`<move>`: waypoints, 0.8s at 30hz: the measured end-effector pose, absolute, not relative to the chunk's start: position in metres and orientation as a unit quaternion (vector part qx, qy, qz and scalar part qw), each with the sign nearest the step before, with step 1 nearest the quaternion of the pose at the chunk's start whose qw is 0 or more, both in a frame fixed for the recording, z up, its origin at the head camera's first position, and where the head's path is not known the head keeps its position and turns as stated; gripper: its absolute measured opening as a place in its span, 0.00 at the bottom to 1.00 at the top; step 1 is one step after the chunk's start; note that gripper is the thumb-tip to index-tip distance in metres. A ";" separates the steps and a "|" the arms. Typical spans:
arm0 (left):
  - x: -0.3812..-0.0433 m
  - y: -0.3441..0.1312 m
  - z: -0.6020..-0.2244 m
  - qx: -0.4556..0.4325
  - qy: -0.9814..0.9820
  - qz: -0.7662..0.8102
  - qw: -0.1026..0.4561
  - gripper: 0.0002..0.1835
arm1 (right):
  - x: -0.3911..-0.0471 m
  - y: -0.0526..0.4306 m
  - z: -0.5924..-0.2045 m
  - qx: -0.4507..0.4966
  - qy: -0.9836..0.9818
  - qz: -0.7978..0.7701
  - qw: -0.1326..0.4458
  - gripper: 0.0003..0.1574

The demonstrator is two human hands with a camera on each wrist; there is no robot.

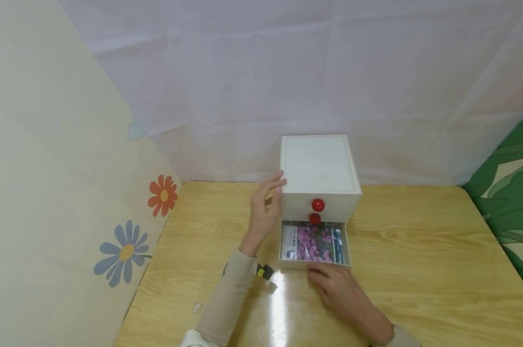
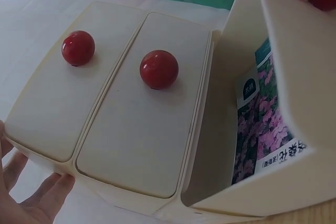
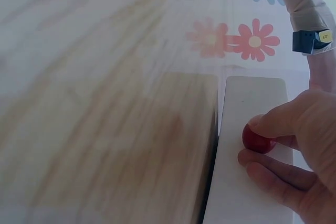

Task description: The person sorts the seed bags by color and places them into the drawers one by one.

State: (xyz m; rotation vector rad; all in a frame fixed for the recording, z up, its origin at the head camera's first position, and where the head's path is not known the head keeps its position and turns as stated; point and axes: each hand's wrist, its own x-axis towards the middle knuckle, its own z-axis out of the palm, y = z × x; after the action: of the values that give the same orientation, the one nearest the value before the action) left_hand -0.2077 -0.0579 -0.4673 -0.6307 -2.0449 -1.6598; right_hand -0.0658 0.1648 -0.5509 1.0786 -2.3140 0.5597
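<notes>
A small white drawer cabinet (image 1: 319,161) stands on the wooden table, with its bottom drawer (image 1: 293,264) pulled out. Inside that drawer lies a packet printed with pink-purple flowers (image 1: 314,243). My right hand (image 1: 337,289) pinches the drawer's round red knob (image 3: 257,141) between thumb and fingers. Against the cabinet's left side rests my left hand (image 1: 263,212), its fingertips touching the wall. In the left wrist view the two upper drawers are closed, one with a red knob (image 2: 79,48), the other with a matching knob (image 2: 159,70).
The wooden table (image 1: 413,270) extends on both sides of the cabinet. Behind hangs a pale cloth (image 1: 252,86). A panel with painted flowers (image 1: 127,253) stands at the left, and a green leaf print (image 1: 508,193) at the right. A small pale scrap (image 1: 197,307) lies front left.
</notes>
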 end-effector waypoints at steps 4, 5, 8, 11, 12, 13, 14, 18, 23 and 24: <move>-0.209 -0.057 -0.467 -0.232 -0.732 -0.603 0.216 0.14 | -0.069 0.165 -0.548 0.397 -0.856 0.207 0.257 0.13; -0.209 -0.057 -0.467 -0.233 -0.730 -0.604 0.217 0.14 | -0.070 0.165 -0.547 0.398 -0.855 0.208 0.258 0.13; -0.211 -0.056 -0.466 -0.237 -0.729 -0.606 0.215 0.14 | -0.073 0.165 -0.547 0.402 -0.850 0.214 0.263 0.14; -0.212 -0.056 -0.465 -0.236 -0.730 -0.605 0.213 0.14 | -0.077 0.164 -0.547 0.404 -0.847 0.219 0.268 0.14; -0.212 -0.056 -0.465 -0.235 -0.730 -0.605 0.213 0.14 | -0.078 0.164 -0.547 0.403 -0.847 0.220 0.268 0.14; -0.212 -0.056 -0.464 -0.235 -0.730 -0.606 0.212 0.14 | -0.079 0.164 -0.547 0.401 -0.848 0.220 0.266 0.14; -0.212 -0.056 -0.464 -0.234 -0.730 -0.606 0.212 0.14 | -0.079 0.165 -0.547 0.399 -0.850 0.220 0.264 0.14; -0.211 -0.057 -0.464 -0.231 -0.732 -0.606 0.211 0.14 | -0.081 0.165 -0.547 0.388 -0.861 0.218 0.249 0.15; -0.209 -0.057 -0.467 -0.231 -0.731 -0.607 0.210 0.15 | -0.083 0.165 -0.547 0.382 -0.865 0.219 0.239 0.15; -0.208 -0.057 -0.468 -0.230 -0.731 -0.607 0.210 0.15 | -0.083 0.165 -0.547 0.383 -0.865 0.221 0.239 0.15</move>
State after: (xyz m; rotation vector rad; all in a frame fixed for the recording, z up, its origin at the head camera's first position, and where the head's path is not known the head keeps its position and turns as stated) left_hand -0.2083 -0.0573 -0.4679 -0.6396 -2.0334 -1.6863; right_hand -0.0828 0.1653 -0.5467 1.0496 -2.3681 0.6041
